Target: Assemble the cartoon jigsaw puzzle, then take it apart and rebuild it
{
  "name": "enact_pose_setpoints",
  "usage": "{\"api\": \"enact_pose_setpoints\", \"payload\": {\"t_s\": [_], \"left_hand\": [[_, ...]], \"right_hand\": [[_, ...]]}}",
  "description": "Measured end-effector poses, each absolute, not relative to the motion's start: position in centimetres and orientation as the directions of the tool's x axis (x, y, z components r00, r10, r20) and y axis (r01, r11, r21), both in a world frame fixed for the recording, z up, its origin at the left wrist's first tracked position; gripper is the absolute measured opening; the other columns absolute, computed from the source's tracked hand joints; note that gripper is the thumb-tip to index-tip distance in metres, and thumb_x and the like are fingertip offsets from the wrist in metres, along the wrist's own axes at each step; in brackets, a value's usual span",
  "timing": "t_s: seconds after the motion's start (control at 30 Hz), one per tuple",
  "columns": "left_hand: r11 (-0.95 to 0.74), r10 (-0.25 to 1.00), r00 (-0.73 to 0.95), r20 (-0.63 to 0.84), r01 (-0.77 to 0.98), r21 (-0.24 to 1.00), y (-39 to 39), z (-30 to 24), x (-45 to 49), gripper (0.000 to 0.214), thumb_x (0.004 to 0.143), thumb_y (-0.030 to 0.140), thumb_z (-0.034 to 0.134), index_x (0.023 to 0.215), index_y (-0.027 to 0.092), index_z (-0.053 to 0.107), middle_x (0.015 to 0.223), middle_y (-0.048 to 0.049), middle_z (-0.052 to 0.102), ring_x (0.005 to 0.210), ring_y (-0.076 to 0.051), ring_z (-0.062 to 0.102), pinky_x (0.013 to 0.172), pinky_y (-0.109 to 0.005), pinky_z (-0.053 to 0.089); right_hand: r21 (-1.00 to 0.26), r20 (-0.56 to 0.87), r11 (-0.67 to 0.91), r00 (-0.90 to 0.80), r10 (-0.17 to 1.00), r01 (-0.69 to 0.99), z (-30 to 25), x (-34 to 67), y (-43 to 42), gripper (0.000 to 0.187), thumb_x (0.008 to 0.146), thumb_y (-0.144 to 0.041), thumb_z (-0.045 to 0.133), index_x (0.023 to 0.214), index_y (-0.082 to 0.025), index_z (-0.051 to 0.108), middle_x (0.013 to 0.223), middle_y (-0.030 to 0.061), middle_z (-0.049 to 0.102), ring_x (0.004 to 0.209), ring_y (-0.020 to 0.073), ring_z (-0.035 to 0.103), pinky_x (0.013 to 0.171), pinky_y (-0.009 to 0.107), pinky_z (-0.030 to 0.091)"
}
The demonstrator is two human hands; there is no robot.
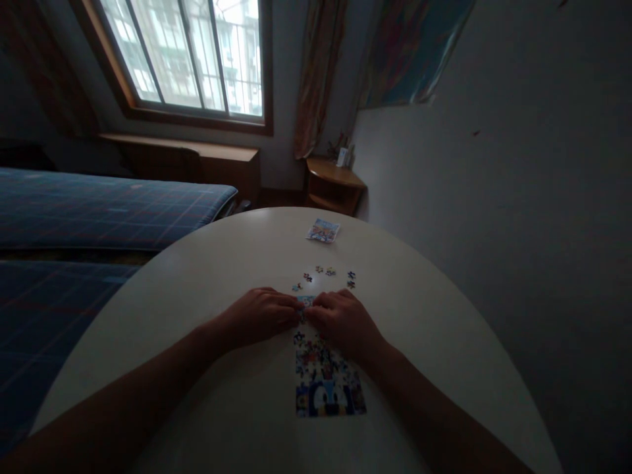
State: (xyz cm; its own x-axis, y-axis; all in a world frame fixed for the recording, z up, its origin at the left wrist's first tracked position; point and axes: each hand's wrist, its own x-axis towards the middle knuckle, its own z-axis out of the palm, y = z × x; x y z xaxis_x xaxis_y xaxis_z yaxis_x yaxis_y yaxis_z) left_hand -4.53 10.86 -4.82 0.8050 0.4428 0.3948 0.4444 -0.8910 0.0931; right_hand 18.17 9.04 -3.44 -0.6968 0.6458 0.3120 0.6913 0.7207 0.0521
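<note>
One jigsaw (pixel 330 398), partly joined, lies flat on the white table (pixel 419 395), with a blue cartoon face along its nearest edge. Its pieces look like thin card: light, fairly stiff, perhaps a little slick on the printed side, with tabs that could bend or tear. They would be best held by the outer edges between thumb and fingertip, and the joined part slid flat rather than lifted, since the joints could part.

Just beyond, the left hand (pixel 264 316) and the right hand (pixel 340 319) meet over a small blue section (pixel 305 301). The fingers are bent and close together, their tips at its two sides; whether either hand pinches it or only presses down I cannot tell. The right hand hides part of the jigsaw's upper right side.

Farther out, several loose pieces (pixel 330 271) lie in a rough arc, apart from one another or nearly so. Past them rests a picture card (pixel 323 230), near the table's far rim. Beyond stand a corner shelf (pixel 336 172) and a window (pixel 187 59).
</note>
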Motion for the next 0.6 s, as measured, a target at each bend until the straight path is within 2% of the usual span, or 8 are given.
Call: {"api": "enact_pose_setpoints", "payload": {"t_s": [0.23,0.43,0.6], "left_hand": [[-0.887,0.447,0.807,0.386,0.454,0.080,10.87,-4.83,-4.41,0.019,0.098,0.025,0.052,0.094,0.022,0.070,0.111,-0.0028,0.074,0.086,-0.017,0.072,0.079,-0.033,0.058],[-0.887,0.451,0.806,0.384,0.453,0.091,10.91,-5.00,-4.52,0.015,0.097,0.025,0.055,0.096,0.023,0.070,0.116,-0.0005,0.073,0.094,-0.019,0.073,0.083,-0.035,0.058],[-0.885,0.455,0.806,0.378,0.458,0.089,10.96,-5.07,-4.61,0.015,0.097,0.026,0.055,0.096,0.023,0.069,0.115,-0.0005,0.073,0.094,-0.018,0.072,0.083,-0.033,0.058]], "right_hand": [[0.006,0.357,0.728,-0.682,0.638,0.685,-3.45,18.17,9.21,0.014,0.095,-0.022,0.060,0.105,-0.023,0.070,0.094,0.0031,0.071,0.077,0.0144,0.060,0.075,0.029,0.038],[-0.015,0.306,0.737,-0.699,0.647,0.676,-3.71,18.29,9.37,0.009,0.094,-0.025,0.062,0.094,-0.023,0.071,0.098,0.0024,0.072,0.083,0.0157,0.063,0.081,0.031,0.040],[-0.090,0.292,0.737,-0.690,0.663,0.670,-3.91,18.32,9.58,0.008,0.093,-0.025,0.064,0.093,-0.025,0.073,0.097,0.0008,0.074,0.086,0.0163,0.065,0.083,0.032,0.041]]}}
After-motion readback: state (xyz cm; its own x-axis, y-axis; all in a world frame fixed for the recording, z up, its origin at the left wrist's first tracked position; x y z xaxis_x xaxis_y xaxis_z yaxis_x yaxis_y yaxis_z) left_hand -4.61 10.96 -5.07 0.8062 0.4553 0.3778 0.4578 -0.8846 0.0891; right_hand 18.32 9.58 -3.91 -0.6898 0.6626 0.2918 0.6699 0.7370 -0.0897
